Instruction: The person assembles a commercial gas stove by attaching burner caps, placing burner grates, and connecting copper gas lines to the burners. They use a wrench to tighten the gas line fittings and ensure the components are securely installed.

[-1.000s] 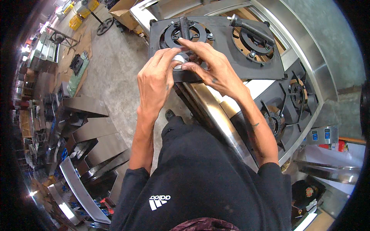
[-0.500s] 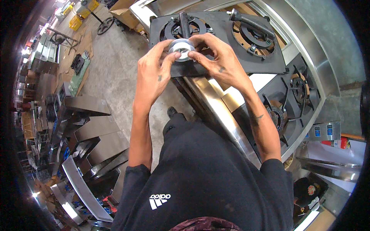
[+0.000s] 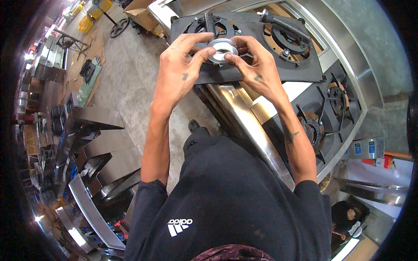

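Note:
Both of my hands hold up a small, ring-shaped, grey-white spool (image 3: 220,57) that resembles a roll of tape. My left hand (image 3: 177,65) pinches its left side between thumb and fingers. On the other side, my right hand (image 3: 261,67) grips it with thumb and bent fingers. The spool is tilted so its round centre hole faces me. Beneath it lies a black cooktop plate (image 3: 251,27) with a left burner (image 3: 225,28) partly hidden by my hands. The right burner (image 3: 283,41) has a black tube across its opening.
A second black cooktop (image 3: 324,143) with burners and grates sits nearer on the right, along a shiny steel edge (image 3: 248,126). Steel panels (image 3: 111,148) are stacked at left. A cardboard box (image 3: 141,15) stands beyond the bench, with a handwheel (image 3: 119,28) on the floor side.
Both hands have shifted slightly to the right with the spool, which now tilts its hole more toward me. Fingers of the left hand have straightened somewhat along the top.

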A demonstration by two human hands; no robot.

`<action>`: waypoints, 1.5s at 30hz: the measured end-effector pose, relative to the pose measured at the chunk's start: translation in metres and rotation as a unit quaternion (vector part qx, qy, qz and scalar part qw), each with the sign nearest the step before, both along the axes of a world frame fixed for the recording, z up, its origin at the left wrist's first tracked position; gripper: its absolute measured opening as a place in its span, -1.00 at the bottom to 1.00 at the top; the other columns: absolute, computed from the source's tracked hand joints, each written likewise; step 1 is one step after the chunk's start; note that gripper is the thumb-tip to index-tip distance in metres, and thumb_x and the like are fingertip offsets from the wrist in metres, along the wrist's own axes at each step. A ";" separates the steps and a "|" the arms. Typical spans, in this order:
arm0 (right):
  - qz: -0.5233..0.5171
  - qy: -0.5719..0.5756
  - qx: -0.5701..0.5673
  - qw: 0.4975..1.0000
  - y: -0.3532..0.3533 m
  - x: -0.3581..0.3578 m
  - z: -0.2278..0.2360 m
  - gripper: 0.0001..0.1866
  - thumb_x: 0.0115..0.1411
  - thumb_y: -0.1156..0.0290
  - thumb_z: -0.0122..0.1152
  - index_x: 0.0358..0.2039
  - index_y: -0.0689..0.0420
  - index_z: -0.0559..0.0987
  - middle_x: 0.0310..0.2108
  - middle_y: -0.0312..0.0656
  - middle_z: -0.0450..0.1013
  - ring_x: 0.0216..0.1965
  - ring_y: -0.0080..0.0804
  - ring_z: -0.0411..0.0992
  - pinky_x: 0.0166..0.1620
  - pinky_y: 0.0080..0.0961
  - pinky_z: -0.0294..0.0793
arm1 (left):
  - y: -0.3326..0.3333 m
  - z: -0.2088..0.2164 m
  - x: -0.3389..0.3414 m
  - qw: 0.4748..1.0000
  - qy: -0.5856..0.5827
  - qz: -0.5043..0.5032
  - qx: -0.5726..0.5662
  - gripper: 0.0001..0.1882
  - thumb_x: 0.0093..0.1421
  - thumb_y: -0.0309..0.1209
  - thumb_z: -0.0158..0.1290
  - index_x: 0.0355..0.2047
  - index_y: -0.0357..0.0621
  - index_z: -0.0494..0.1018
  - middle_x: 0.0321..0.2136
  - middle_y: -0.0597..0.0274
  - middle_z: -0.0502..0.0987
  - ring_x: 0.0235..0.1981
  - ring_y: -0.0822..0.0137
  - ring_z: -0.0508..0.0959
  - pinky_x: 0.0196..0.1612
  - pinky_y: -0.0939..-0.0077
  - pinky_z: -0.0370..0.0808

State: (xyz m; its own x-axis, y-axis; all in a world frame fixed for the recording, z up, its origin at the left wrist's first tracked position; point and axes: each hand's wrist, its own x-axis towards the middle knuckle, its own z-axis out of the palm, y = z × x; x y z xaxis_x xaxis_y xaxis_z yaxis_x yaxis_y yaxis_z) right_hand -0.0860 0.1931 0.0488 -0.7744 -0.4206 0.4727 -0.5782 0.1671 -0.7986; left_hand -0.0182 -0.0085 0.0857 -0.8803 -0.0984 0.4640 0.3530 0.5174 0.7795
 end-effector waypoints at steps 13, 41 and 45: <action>-0.050 -0.178 -0.160 0.970 -0.006 0.012 -0.063 -0.64 0.33 0.52 0.40 0.02 0.26 0.43 -0.09 -0.15 0.51 -0.07 -0.46 0.55 -0.03 -0.50 0.62 | 0.028 -0.076 0.017 0.875 -0.206 0.004 0.438 -0.64 0.43 -0.28 0.22 0.00 -0.38 0.58 -0.20 0.08 0.68 -0.24 0.38 0.68 -0.12 0.50 0.70; -0.062 -0.228 -0.098 0.967 -0.002 0.007 -0.059 -0.62 0.27 0.42 0.50 -0.03 0.24 0.49 -0.22 -0.22 0.58 -0.21 -0.56 0.54 -0.16 -0.54 0.55 | 0.030 -0.099 0.010 0.779 -0.229 -0.085 0.578 -0.72 0.42 -0.37 0.22 0.03 -0.29 0.54 -0.18 0.19 0.63 -0.19 0.38 0.64 -0.07 0.45 0.65; -0.047 -0.269 -0.127 0.954 -0.002 0.008 -0.058 -0.63 0.28 0.43 0.49 -0.03 0.24 0.49 -0.22 -0.21 0.58 -0.22 -0.55 0.55 -0.15 -0.55 0.56 | 0.033 -0.096 0.020 0.752 -0.213 -0.069 0.620 -0.74 0.45 -0.41 0.12 0.06 -0.28 0.49 -0.15 0.19 0.61 -0.16 0.36 0.62 -0.08 0.45 0.61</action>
